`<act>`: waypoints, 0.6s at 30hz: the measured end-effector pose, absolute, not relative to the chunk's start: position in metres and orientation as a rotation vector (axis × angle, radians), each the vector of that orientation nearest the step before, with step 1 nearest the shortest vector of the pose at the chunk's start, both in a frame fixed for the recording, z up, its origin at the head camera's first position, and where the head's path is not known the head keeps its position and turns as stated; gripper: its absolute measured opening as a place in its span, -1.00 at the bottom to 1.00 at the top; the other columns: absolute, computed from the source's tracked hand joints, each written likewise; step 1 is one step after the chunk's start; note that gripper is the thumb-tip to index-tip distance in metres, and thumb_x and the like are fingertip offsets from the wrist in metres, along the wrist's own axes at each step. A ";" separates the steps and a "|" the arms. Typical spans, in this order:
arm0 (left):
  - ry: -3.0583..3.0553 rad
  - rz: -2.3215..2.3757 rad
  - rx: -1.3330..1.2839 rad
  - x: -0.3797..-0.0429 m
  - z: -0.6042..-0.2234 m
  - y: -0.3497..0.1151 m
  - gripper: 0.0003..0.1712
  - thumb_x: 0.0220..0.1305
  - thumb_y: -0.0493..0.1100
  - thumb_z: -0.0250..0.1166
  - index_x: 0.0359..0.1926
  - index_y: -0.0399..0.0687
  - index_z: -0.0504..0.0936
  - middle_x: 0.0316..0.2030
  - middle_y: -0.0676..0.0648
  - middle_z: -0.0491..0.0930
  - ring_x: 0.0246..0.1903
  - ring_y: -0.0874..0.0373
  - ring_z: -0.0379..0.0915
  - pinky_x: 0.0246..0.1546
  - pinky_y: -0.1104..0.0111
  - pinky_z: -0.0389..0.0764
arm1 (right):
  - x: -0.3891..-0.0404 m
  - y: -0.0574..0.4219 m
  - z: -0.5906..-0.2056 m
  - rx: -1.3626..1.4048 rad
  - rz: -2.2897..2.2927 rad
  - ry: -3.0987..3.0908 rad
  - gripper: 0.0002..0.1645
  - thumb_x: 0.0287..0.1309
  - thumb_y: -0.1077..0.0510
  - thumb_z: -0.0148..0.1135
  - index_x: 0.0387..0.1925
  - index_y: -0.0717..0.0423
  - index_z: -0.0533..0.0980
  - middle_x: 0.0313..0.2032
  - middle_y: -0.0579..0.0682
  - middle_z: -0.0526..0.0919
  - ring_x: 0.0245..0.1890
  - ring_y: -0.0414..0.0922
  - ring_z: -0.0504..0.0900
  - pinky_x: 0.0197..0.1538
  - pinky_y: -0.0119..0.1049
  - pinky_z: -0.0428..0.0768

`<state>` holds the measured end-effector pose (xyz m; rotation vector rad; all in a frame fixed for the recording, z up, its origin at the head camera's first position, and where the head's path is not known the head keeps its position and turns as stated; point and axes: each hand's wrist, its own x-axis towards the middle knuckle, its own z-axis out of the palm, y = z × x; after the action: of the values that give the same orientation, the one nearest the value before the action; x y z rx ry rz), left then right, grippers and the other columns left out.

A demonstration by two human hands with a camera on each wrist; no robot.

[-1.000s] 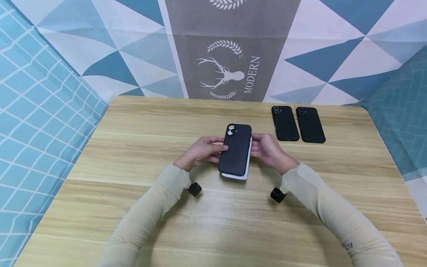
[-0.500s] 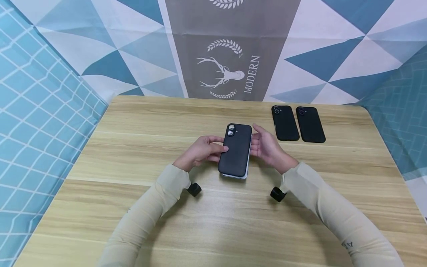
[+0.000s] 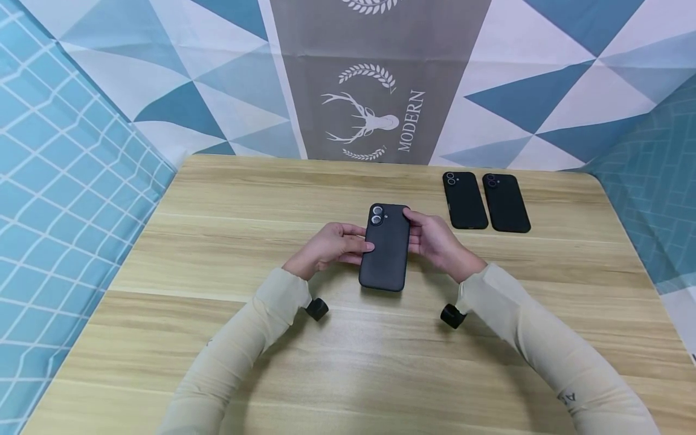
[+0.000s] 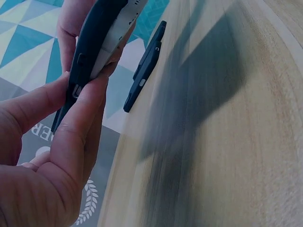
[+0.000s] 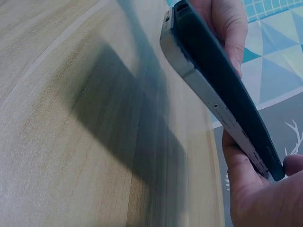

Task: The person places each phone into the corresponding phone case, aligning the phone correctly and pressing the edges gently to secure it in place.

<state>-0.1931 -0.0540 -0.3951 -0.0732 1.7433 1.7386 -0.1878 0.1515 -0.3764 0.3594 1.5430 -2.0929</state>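
A black phone case (image 3: 385,257) is held above the table, its back facing up. Two camera lenses show through its cutout in the head view. Beneath the case lies a phone with a pale metal edge (image 5: 208,90); in the right wrist view this edge sticks out of the case along one side. The left hand (image 3: 333,246) pinches the left side, thumb on the case back and fingers under the phone. At the upper right, the right hand (image 3: 439,243) grips the corner, its thumb on the case and other fingers below.
Two black phones or cases (image 3: 465,200) (image 3: 506,203) lie side by side at the back right of the wooden table (image 3: 261,199). A patterned cloth (image 3: 375,78) hangs behind the table's far edge. Small black wrist cameras (image 3: 318,309) sit on both sleeves.
The case has shifted slightly right and down over the phone, so the pale edge no longer shows in the head view. The right thumb lifted, then came down on the case's upper right corner.
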 end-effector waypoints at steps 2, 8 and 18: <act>1.737 1.739 -0.069 -0.193 -0.395 -0.054 -0.52 -0.01 -0.39 0.27 0.00 -0.30 0.42 -0.38 -0.07 0.61 -0.41 0.14 0.59 -0.28 0.23 0.62 | -0.188 0.151 -0.376 0.363 -2.090 1.543 -0.70 0.25 0.00 -0.09 -0.18 0.16 0.35 -0.49 -0.09 0.63 -0.44 -0.22 0.64 -0.33 -0.39 0.61; 1.744 1.730 -0.067 -0.192 -0.395 -0.053 -0.53 -0.01 -0.40 0.27 0.00 -0.34 0.42 -0.39 -0.08 0.59 -0.42 0.15 0.59 -0.28 0.22 0.62 | -0.189 0.151 -0.377 0.368 -2.073 1.549 -0.69 0.25 -0.01 -0.09 -0.19 0.15 0.36 -0.50 -0.10 0.63 -0.44 -0.23 0.64 -0.32 -0.40 0.61; 1.754 1.666 -0.020 -0.192 -0.394 -0.053 -0.58 0.00 -0.36 0.27 -0.04 -0.34 0.47 -0.40 -0.09 0.60 -0.42 0.13 0.59 -0.28 0.22 0.62 | -0.187 0.149 -0.374 0.390 -2.079 1.554 -0.73 0.24 0.00 -0.07 -0.28 0.14 0.39 -0.56 -0.09 0.63 -0.48 -0.23 0.64 -0.34 -0.41 0.61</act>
<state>-0.1922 -0.0525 -0.3936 -0.0198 1.7538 1.6655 -0.1866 0.1492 -0.3741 0.3902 1.5537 -2.0792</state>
